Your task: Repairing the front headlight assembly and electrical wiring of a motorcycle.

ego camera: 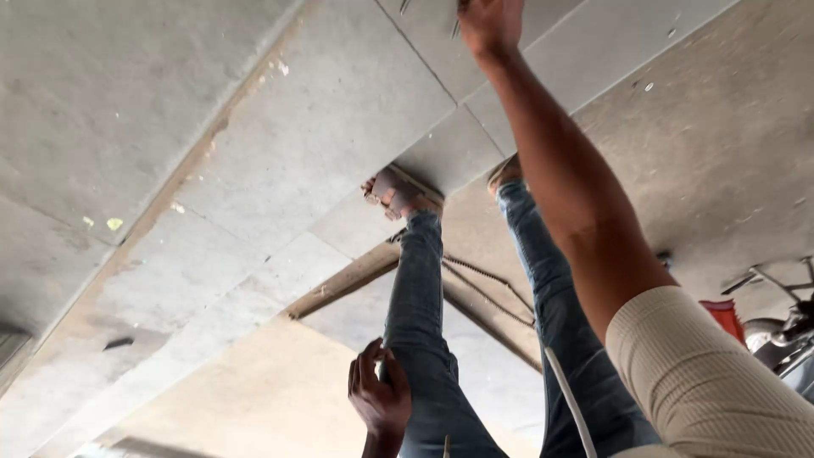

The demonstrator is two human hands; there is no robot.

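Now, the left hand (379, 399) is hovering loosely curled, gripping nothing, beside the blue denim trouser leg (415, 305). Farther out, the right hand (490, 21) is reaching to the grey concrete paving slab (339, 127); its grip is cropped, so I cannot tell. Bracing steadily looks wise.

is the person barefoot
No, sandals show on both feet: the one sandal and the other sandal rest on grey paving slabs, below blue jeans.

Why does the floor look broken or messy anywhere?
One concrete slab edge looks chipped and crumbly, with small bits of litter beside it. A wooden plank and a ribbed steel bar lie loose across the paving.
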